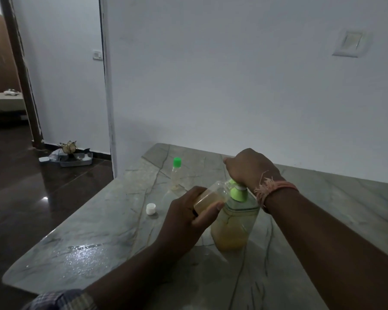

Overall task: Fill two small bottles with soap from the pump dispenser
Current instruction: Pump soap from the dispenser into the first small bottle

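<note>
1. Soap from the pump dispenser (232,222) is going into a small bottle (211,196) held tilted, its open mouth at the green nozzle (230,182). The dispenser stands on the tabletop (103,233), directly below the right hand's grip.

2. Left hand (186,222): grip closed around the small bottle's lower body, thumb along its near side. The bottle looks roughly half full of amber soap. Hold it low on the body, as now, so the level remains visible above the fingers.

3. Right hand (249,168): palm down on the pump head (239,193), fingers curled over it. Nothing is clasped; the hand presses.

4. Press straight down. A sideways push could tip the dispenser toward the left grip, since no hand steadies its base.

5. Keep the bottle mouth touching or just under the nozzle tip. Whether the tip sits inside the mouth cannot be told from this view.

6. Use slow, full strokes; thick soap may back up in a narrow neck and spill over the left fingers.

7. Stop short of the neck. The white cap (150,208) lies on the tabletop just beyond and to the left of the left grip, probably for this bottle.

8. A second bottle (176,175), capped in green, stands farther away, beyond both grips; its fill level is unclear.
</note>
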Demonstrator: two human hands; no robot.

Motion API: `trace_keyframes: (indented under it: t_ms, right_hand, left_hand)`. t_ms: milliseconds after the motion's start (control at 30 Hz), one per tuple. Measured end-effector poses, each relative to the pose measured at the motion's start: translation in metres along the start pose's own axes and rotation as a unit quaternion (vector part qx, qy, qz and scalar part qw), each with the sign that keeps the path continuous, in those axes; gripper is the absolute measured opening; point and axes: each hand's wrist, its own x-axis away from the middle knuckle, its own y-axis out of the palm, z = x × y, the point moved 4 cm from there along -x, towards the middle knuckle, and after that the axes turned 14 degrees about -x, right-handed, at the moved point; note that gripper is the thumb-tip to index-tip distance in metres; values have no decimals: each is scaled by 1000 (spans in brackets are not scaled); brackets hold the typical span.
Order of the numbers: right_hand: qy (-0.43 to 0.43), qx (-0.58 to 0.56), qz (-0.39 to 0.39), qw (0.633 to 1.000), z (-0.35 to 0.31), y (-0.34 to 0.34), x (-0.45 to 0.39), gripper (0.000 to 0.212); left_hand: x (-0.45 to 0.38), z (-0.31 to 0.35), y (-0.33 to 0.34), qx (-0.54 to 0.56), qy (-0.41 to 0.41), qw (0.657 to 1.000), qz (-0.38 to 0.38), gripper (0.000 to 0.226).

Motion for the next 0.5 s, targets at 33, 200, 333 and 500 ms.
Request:
trace_keyframes:
  t_ms: [33,200,333,500]
  right_hand:
    - [-6,12,-3,1000,-2,-1,2,35]
    - [-30,35,-17,999,-11,-7,2,35]
    - [-51,46,-12,998,-9,-2,6,37]
    - [-20,14,3,1000,-4,-4,8,38]
  left_hand:
    - [0,1,-1,-1,-2,1000,0,36]
    - [1,4,0,-6,-3,1000,-4,34]
    - [0,2,0,-5,-6,1000,-2,32]
    - [0,2,-1,-5,-3,1000,0,37]
